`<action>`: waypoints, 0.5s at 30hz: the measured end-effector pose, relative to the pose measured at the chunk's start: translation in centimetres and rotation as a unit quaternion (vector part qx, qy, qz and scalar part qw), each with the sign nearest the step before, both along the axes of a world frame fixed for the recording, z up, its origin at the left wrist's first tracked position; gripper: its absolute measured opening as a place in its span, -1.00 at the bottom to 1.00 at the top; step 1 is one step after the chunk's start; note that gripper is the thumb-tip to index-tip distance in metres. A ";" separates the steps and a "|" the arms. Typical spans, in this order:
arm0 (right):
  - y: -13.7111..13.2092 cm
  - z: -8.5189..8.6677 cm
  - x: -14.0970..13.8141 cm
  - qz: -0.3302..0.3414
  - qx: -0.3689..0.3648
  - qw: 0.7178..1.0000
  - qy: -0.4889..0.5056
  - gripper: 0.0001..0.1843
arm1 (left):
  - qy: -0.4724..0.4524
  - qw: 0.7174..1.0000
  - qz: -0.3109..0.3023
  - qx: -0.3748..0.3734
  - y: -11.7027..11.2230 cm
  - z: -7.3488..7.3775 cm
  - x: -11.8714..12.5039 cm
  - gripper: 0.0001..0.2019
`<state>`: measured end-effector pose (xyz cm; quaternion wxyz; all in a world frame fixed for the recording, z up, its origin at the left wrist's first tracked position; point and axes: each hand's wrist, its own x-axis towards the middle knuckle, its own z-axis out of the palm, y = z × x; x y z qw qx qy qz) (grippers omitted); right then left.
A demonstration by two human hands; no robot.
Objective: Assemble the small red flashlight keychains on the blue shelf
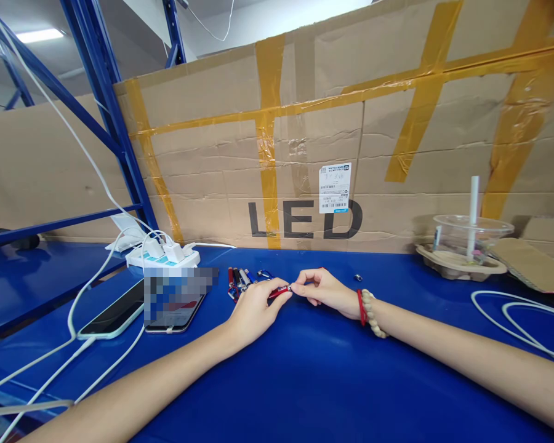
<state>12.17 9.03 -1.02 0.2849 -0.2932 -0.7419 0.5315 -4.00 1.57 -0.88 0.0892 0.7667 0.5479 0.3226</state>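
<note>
Between the fingers of my left hand (pixel 256 311) is a small red tube (pixel 281 291) with a silver end, held just above the blue table. My right hand (pixel 322 288) pinches at the silver end of the same tube, its fingertips almost meeting my left thumb. Beyond my left hand lies a pile of similar small tubes (pixel 240 280) in red, black, silver and blue, partly hidden by the hand. A small piece with a blue loop (pixel 264 274) rests near the pile. Right of my right hand is a tiny metal piece (pixel 358 278).
Two phones (pixel 115 314) (pixel 178 317) lie left, by a white power strip (pixel 164 257) with plugs and cables. At right stand a clear plastic cup (pixel 457 231) in a cardboard carrier (pixel 461 266) and a coiled white cable (pixel 512 320). A large cardboard sheet (pixel 203 166) walls the back.
</note>
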 end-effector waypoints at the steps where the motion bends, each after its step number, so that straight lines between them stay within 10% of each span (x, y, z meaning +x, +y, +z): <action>1: 0.0 0.0 0.0 -0.001 0.000 1.000 0.000 -0.59 | 0.001 1.000 0.000 0.000 0.0 0.0 0.0 -0.80; 15: -0.1 0.0 -0.1 -0.005 0.005 1.000 -0.004 -0.57 | 0.008 1.000 -0.001 0.006 0.0 0.2 0.0 -0.77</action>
